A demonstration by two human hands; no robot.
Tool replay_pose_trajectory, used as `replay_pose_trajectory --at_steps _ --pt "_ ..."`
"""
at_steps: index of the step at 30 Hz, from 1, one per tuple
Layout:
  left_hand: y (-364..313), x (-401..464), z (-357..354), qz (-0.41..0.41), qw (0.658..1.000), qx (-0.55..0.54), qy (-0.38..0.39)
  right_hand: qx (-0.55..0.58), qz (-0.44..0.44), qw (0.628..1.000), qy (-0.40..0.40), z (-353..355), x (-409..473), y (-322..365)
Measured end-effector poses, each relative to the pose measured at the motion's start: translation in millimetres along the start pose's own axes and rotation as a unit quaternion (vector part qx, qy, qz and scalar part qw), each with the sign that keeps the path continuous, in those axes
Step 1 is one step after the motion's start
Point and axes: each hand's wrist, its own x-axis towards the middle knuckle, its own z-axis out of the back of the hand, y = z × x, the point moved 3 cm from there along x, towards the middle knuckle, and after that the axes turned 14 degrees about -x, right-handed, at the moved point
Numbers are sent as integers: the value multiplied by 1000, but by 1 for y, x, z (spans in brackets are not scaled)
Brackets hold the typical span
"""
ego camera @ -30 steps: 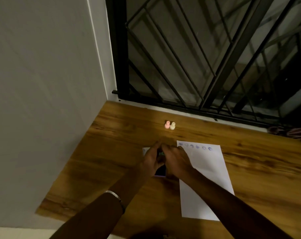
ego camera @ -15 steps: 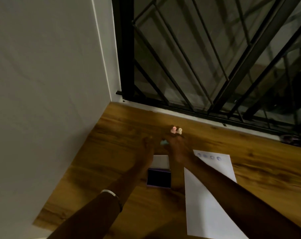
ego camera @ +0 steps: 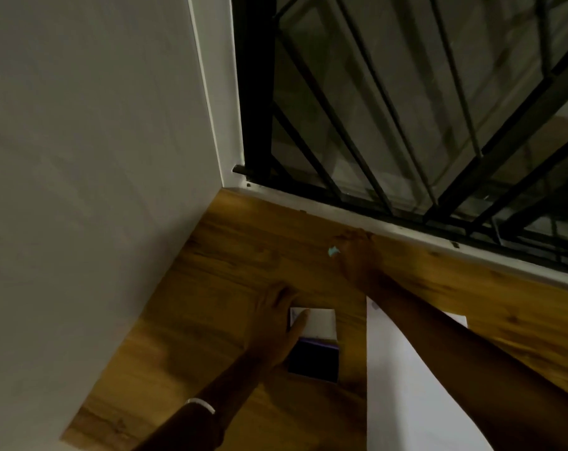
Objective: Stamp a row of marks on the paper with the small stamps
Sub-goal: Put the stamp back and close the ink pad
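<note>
My right hand (ego camera: 357,258) reaches to the far side of the wooden table, near the window sill. A small teal stamp (ego camera: 333,251) shows at its fingertips, and the fingers are closed on it. The pink and cream stamps are hidden behind this hand. My left hand (ego camera: 276,323) lies flat beside the open ink pad (ego camera: 315,361), with the thumb on the pad's white lid (ego camera: 321,323). The white paper (ego camera: 406,392) lies to the right of the pad. My right forearm covers most of its top edge, and only one faint mark (ego camera: 375,305) shows.
A white wall (ego camera: 97,157) bounds the table (ego camera: 227,271) on the left. A black window grille (ego camera: 406,125) with a white sill (ego camera: 390,224) closes off the far side. The table's near-left corner sits at the lower left.
My right hand left the ink pad with the teal stamp and moved far forward toward the sill. My left hand drew back onto the pad's lid. The view tilted closer.
</note>
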Motion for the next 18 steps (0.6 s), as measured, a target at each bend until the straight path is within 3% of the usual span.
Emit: replay_pose_trajectory --at_steps 11,18 --pt "-2 0 0 5 1000 10 -6 2 3 999 32 -25 14 1" --pt "-3 1 2 7 1000 23 -9 -11 -41 999 -16 -4 -8 -3"
